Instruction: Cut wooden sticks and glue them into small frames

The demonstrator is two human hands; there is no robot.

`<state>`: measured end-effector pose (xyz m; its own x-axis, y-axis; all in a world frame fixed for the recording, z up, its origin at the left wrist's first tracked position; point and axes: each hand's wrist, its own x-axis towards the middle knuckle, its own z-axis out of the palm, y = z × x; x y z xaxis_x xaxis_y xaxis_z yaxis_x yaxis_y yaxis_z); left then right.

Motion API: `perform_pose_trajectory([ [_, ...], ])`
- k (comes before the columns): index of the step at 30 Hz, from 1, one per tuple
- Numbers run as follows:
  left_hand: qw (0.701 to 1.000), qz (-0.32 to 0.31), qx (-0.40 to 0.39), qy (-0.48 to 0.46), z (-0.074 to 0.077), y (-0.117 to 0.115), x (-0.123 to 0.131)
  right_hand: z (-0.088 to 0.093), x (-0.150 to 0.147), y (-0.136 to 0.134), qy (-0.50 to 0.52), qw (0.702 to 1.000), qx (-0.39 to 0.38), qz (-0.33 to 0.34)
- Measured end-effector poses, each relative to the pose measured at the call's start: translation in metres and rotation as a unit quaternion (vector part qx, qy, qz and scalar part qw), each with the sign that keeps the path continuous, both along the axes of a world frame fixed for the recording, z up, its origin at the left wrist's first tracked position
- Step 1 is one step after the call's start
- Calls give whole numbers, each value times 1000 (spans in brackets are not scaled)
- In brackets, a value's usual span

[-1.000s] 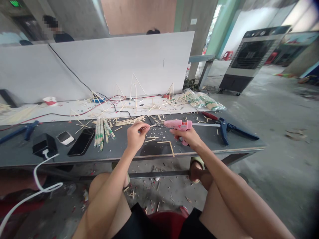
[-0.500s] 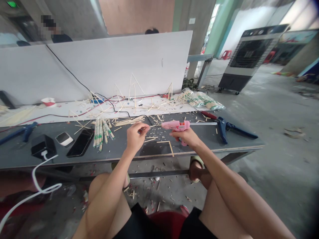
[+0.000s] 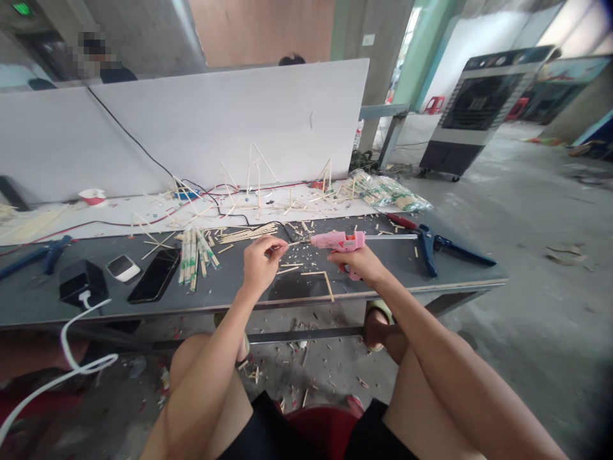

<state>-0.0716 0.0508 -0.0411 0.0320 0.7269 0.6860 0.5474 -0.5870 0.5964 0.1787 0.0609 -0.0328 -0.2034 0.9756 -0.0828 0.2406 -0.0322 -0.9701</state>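
Observation:
My right hand point(image 3: 355, 260) is wrapped round the handle of a pink hot glue gun point(image 3: 338, 241), its nozzle pointing left. A long pale glue stick point(image 3: 391, 237) sticks out of the gun's back. My left hand point(image 3: 262, 259) pinches a thin wooden stick point(image 3: 293, 243) whose far end lies close to the nozzle; whether they touch I cannot tell. Below the gun, two joined sticks form an L-shaped corner point(image 3: 327, 281) at the table's front edge. Short loose sticks point(image 3: 288, 268) lie between my hands.
On the grey table point(image 3: 383, 271), blue-handled cutters point(image 3: 427, 249) lie right. Wrapped stick bundles point(image 3: 190, 259), a phone point(image 3: 156, 276), a white device point(image 3: 123, 268) and a black charger box point(image 3: 83, 281) sit left. Stick frames point(image 3: 259, 172) stand behind, before a white board point(image 3: 215, 128).
Almost nothing differs. Both hands keep their places, with the wooden stick held near the glue gun's nozzle; the view has shifted very slightly.

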Motion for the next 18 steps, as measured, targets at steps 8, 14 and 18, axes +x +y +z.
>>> perform_pose_trajectory([
  [8, 1000, -1, -13, -3, 1, -1, 2, 1, 2, -1, -10, 1000, 10, -4],
  [14, 1000, -3, -18, -2, 1, -1, 3, 2, 3, -1, -15, 1000, 2, -4],
  [18, 1000, -3, -25, -10, 1, -2, 3, 2, 2, -3, 6, 1000, 3, -4],
])
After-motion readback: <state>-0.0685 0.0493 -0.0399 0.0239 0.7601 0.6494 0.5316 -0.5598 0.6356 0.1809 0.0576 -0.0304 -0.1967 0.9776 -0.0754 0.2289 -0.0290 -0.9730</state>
